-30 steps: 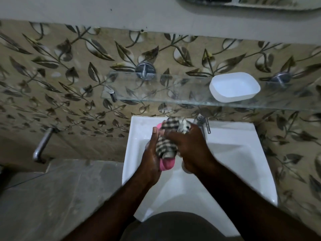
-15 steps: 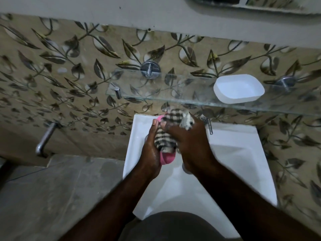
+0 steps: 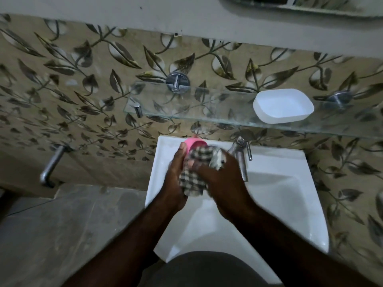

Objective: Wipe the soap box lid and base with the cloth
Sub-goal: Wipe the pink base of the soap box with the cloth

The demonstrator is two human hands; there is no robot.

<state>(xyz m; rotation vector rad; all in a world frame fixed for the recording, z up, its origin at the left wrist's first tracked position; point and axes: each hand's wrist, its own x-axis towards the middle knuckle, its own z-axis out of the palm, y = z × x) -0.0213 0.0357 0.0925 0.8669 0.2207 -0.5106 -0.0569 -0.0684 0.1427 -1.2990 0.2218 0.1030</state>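
Over the white sink (image 3: pixel 290 204), my left hand (image 3: pixel 176 179) grips a pink soap box part (image 3: pixel 195 144); only its far end shows above my thumb. My right hand (image 3: pixel 223 187) holds a checked cloth (image 3: pixel 194 179) bunched against the pink part and covering most of it. The white soap box part (image 3: pixel 283 105) lies open side up on the glass shelf (image 3: pixel 207 112) at the upper right, apart from both hands.
A chrome tap (image 3: pixel 241 154) stands at the back of the sink, just right of my right hand. Metal shelf brackets (image 3: pixel 177 82) hold the glass shelf to the leaf-patterned wall. A chrome pipe (image 3: pixel 50 166) sticks out at the left above a grey ledge (image 3: pixel 62 224).
The cloth has slid toward me along the pink part, so its far end is now bare and its near end is covered. The hands stay over the sink.
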